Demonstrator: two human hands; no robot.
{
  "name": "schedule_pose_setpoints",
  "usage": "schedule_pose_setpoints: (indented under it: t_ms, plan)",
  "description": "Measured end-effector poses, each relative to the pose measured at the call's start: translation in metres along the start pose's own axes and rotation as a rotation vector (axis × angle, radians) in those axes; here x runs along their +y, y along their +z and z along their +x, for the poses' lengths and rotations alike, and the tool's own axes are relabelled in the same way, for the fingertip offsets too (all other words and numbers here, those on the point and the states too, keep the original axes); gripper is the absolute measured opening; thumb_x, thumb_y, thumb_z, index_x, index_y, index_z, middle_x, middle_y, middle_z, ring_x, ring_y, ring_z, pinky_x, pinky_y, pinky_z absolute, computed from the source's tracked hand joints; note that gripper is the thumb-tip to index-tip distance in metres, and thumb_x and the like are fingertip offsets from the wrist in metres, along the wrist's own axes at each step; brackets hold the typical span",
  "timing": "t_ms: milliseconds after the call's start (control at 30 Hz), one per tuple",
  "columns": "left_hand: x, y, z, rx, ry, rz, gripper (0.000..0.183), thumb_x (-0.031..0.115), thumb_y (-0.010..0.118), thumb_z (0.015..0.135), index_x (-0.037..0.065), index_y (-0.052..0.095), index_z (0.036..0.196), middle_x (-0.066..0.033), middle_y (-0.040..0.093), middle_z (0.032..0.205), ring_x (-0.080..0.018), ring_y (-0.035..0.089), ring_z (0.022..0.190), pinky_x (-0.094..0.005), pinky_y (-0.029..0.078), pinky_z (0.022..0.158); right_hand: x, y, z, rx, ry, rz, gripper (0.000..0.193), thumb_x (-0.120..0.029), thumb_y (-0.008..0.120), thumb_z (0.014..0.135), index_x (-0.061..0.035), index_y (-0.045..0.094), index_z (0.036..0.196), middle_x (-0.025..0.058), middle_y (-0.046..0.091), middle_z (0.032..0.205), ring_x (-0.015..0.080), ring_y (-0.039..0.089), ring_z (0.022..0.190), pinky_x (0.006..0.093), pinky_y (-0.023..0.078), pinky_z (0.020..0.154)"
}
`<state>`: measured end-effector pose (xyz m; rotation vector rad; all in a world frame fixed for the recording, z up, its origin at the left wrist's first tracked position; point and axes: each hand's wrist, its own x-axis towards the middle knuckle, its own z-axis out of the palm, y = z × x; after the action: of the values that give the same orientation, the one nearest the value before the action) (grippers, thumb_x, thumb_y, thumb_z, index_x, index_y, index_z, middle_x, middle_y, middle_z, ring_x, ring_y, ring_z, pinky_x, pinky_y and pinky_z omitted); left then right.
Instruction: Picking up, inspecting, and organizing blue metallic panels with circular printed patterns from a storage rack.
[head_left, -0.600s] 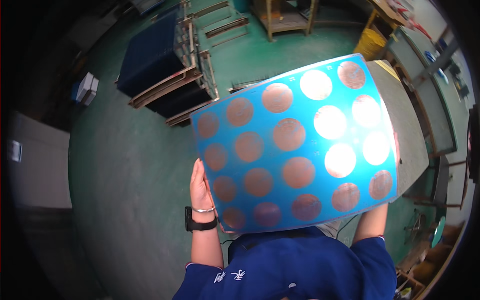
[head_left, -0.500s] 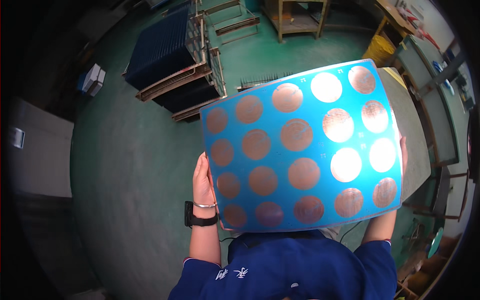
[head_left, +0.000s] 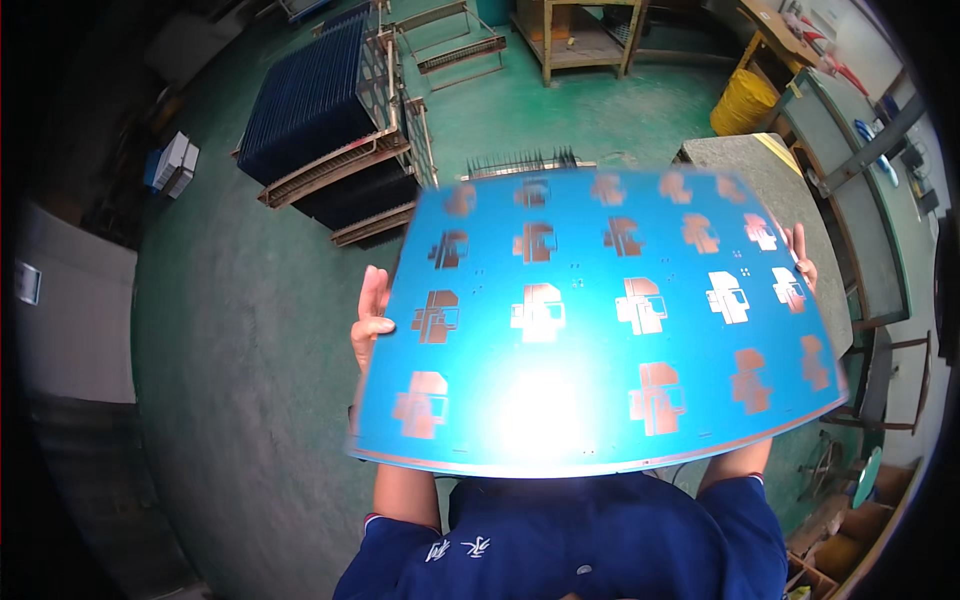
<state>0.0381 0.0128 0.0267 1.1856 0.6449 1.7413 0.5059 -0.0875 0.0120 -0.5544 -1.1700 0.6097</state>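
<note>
A large printed circuit board panel, coated blue with rows of bare copper patterns, spans the space in front of my body. My left hand grips its left edge, thumb on the upper face and the other fingers partly seen beyond the edge. On the opposite edge my right hand holds on, only its fingertips showing past the rim. The near edge lies close to my chest, and bright glare washes out part of the lower middle. Most of my forearms are hidden under the panel.
Beyond the panel stands a low spiked rack. A stack of dark slotted racks is at the far left. To the right are a grey table, a yellow bag and a green stool. White boxes sit on the left floor.
The panel has been turned over: a face with round copper discs showed before, and now one with angular copper patterns does. My left hand has shifted up and left.
</note>
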Motion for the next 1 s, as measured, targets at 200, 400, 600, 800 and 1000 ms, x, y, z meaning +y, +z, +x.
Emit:
schedule_pose_setpoints:
  t_ms: [200,400,600,800,1000]
  plan:
    - [0.021,-0.003,0.001,-0.020,-0.833,-0.874,0.023,0.008,0.049,0.092,0.013,0.058,0.113,-0.0108,0.064,0.105,-0.0217,0.063,0.093,-0.0338,0.056,0.078,0.015,0.028,-0.020,0.280,0.148,0.261,0.032,-0.028,0.048,0.095,-0.0055,0.050,0.119,0.0134,0.049,0.130,0.0251,0.051,0.114,0.0424,0.041,0.098]
    - [0.008,-0.023,-0.036,-0.039,-0.520,-0.572,0.021,0.019,0.046,0.096,0.011,0.060,0.109,-0.0092,0.063,0.109,-0.0213,0.063,0.095,-0.0361,0.055,0.079,0.023,0.042,-0.034,0.376,0.224,0.372,0.035,-0.030,0.047,0.096,-0.0051,0.049,0.120,0.0136,0.049,0.130,0.0259,0.050,0.115,0.0429,0.041,0.098]
    - [0.005,-0.043,-0.043,0.042,-0.640,-0.562,0.034,0.015,0.034,0.100,0.016,0.043,0.133,-0.0103,0.054,0.126,-0.0224,0.057,0.109,-0.0400,0.051,0.091,0.021,0.050,-0.037,0.428,0.242,0.441,0.038,-0.032,0.045,0.096,-0.0046,0.048,0.121,0.0138,0.049,0.131,0.0266,0.050,0.116,0.0433,0.041,0.098]
    - [0.005,-0.024,-0.032,0.181,-0.711,-0.550,0.042,0.023,0.032,0.101,0.010,0.030,0.142,-0.0117,0.049,0.132,-0.0232,0.052,0.116,-0.0417,0.048,0.095,0.020,0.050,-0.036,0.460,0.233,0.493,0.040,-0.034,0.044,0.096,-0.0042,0.047,0.123,0.0140,0.048,0.131,0.0274,0.049,0.116,0.0438,0.040,0.098]
    - [-0.010,-0.037,-0.040,0.008,-0.956,-0.416,0.031,0.021,0.041,0.099,0.003,0.045,0.124,-0.0124,0.058,0.116,-0.0253,0.061,0.098,-0.0416,0.053,0.085,0.022,0.058,-0.043,0.474,0.253,0.549,0.043,-0.036,0.043,0.096,-0.0037,0.046,0.124,0.0142,0.048,0.131,0.0281,0.049,0.117,0.0442,0.040,0.098]
